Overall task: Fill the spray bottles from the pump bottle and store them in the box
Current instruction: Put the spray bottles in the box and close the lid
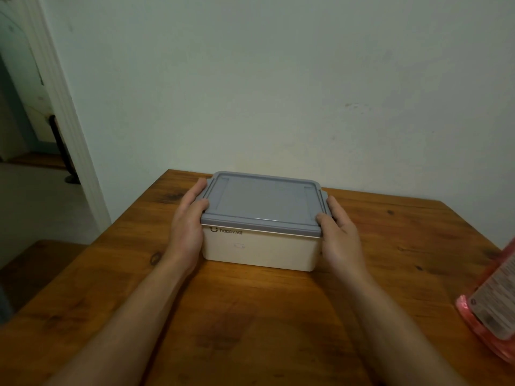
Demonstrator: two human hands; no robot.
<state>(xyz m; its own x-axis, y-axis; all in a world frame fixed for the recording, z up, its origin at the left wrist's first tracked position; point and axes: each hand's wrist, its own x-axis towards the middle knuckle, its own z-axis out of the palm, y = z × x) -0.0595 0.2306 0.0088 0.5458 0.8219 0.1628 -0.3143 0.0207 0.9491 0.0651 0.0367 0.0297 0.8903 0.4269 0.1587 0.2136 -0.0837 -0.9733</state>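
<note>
Pale, scuffed wall behind; white door frame at left, opening onto a dim room. Wooden worktop, knotted orange-brown boards, its far edge against the wall. Item: one rectangular plastic storage box, standing upright at the middle of the worktop toward its far side, long face to the viewer. Body cream-white, smooth, with rounded lower corners. A dark smiley logo with lettering sits at the upper left of the front face. Grey lid seated flat on the body and closed, with a raised border, a recessed centre panel and a latch tab at each short end. Contents not visible. Left hand clasps the left short end, thumb on the lid edge, fingers curled over the latch. Right hand clasps the right short end, thumb on the near lid corner, fingers along the side. Both forearms are bare. Pink container with a printed label, cut off by the right edge of view, stands well apart from the box.
</note>
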